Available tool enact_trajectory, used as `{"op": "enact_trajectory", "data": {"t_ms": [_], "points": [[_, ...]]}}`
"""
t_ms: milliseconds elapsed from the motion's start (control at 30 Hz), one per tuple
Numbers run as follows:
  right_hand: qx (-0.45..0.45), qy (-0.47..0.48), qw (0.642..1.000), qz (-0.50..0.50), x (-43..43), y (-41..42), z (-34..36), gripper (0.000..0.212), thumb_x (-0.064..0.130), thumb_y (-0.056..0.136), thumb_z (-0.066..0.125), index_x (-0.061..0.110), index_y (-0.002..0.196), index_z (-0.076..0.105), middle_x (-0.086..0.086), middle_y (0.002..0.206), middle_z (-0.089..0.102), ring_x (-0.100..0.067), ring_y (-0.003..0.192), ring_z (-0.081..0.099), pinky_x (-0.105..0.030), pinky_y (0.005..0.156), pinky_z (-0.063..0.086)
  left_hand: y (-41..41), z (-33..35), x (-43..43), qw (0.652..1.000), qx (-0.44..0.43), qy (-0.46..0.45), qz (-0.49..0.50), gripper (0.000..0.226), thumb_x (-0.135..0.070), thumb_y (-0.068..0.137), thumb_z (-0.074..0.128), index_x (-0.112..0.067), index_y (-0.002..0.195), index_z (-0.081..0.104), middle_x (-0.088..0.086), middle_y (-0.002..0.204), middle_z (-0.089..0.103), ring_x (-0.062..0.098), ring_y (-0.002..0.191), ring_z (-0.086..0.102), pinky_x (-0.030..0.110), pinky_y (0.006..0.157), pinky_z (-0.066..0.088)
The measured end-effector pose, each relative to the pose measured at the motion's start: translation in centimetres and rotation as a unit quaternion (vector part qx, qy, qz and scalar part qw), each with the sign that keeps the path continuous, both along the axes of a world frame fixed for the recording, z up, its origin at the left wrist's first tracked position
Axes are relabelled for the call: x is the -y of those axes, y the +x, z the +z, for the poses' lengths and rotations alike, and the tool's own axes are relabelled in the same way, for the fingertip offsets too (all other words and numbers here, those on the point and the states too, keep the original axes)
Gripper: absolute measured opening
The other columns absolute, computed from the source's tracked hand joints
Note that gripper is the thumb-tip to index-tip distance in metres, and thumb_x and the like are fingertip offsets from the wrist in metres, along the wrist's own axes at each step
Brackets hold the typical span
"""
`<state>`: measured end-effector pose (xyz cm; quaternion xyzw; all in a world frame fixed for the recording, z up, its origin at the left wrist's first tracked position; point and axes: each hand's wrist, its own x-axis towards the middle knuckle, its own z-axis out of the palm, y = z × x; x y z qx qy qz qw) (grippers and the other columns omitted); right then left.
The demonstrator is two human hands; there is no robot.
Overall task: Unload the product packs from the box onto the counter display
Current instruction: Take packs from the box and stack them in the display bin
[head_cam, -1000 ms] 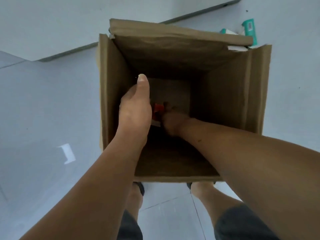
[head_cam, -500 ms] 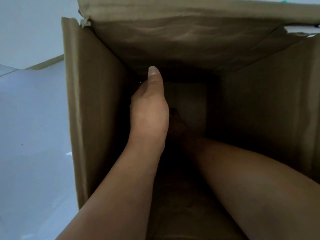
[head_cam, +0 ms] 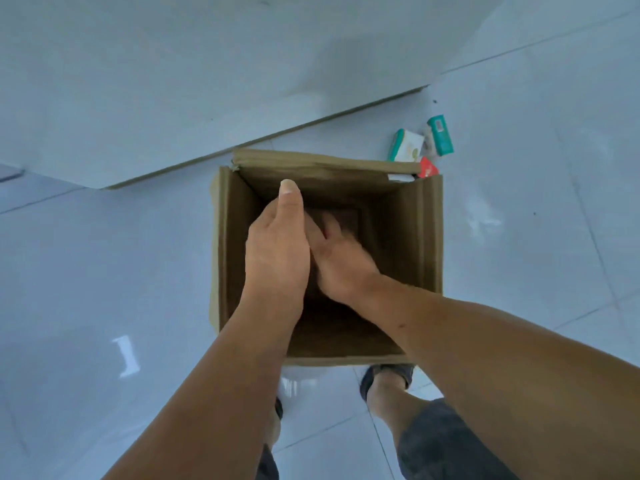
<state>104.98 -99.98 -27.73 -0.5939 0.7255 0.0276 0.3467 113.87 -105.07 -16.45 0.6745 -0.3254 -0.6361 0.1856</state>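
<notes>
Head view: a brown corrugated cardboard box (head_cam: 408,237) is seen open-topped in the middle of the frame, stood on a pale glossy tiled floor (head_cam: 104,271). Both hands are lowered into it. The left hand (head_cam: 277,251) is held edge-on with the thumb straight toward the top of the frame. Its fingers are hidden under the palm, so it cannot be told whether anything is held. The right hand (head_cam: 341,261), blurred, is just beside it, its fingers stretched toward the dark bottom with no pack seen in them. No pack can be made out inside the box. Two teal-and-white packs (head_cam: 406,145) and a red pack (head_cam: 428,168) lie on the floor just beyond its upper right corner. The step in hand is judged to be a reach for a pack deep in the box. Next, a firm grasp and a straight lift clear of the tall walls would be called for
</notes>
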Motion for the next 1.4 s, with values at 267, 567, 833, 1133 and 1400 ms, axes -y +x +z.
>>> {"op": "enact_trajectory", "data": {"t_ms": [267,567,833,1133,1400], "points": [[-0.019,-0.087,0.995,-0.038,-1.3,0.3,20.2,0.041,0.015,0.091,0.061,0.022,0.126,0.041,-0.006,0.118,0.064,-0.026,0.098,0.067,-0.042,0.079,0.058,1.2,17.2,-0.5,0.997,-0.023,-0.071,0.0,0.038,-0.06,0.098,0.04,-0.035,0.072,0.052,-0.007,0.089,0.057,0.015,0.089,0.057,0.032,0.081,0.042],[-0.052,-0.217,0.974,-0.03,-1.6,0.7,42.3,0.048,0.018,0.091,0.056,0.028,0.136,0.041,-0.003,0.122,0.064,-0.023,0.104,0.065,-0.035,0.087,0.055,3.8,37.4,-1.1,0.985,-0.068,-0.156,0.024,0.039,-0.053,0.103,0.04,-0.026,0.112,0.066,-0.005,0.11,0.064,0.018,0.112,0.061,0.042,0.102,0.044],[-0.028,-0.405,0.914,0.009,2.5,-0.2,59.0,0.048,0.006,0.082,0.063,0.02,0.128,0.059,0.002,0.116,0.068,-0.019,0.103,0.061,-0.035,0.088,0.054,3.0,53.4,0.9,0.968,-0.104,-0.224,0.04,0.035,-0.049,0.104,0.04,-0.031,0.086,0.065,-0.012,0.096,0.067,0.011,0.097,0.063,0.032,0.076,0.041],[-0.012,-0.529,0.842,0.106,7.5,-4.6,70.5,0.041,0.011,0.086,0.067,0.017,0.125,0.059,-0.002,0.112,0.071,-0.024,0.099,0.067,-0.042,0.083,0.058,0.1,63.0,3.0,0.93,-0.141,-0.319,0.12,0.033,-0.049,0.104,0.043,-0.029,0.115,0.067,-0.017,0.09,0.074,0.0,0.08,0.07,0.023,0.068,0.047],[-0.009,-0.546,0.824,0.149,11.3,-6.5,76.3,0.037,0.022,0.092,0.06,0.014,0.128,0.055,-0.005,0.116,0.068,-0.026,0.101,0.066,-0.042,0.081,0.058,0.1,68.4,5.6,0.914,-0.157,-0.353,0.124,0.035,-0.045,0.107,0.036,-0.025,0.102,0.065,-0.021,0.067,0.072,-0.007,0.059,0.068,0.01,0.044,0.047]]}}
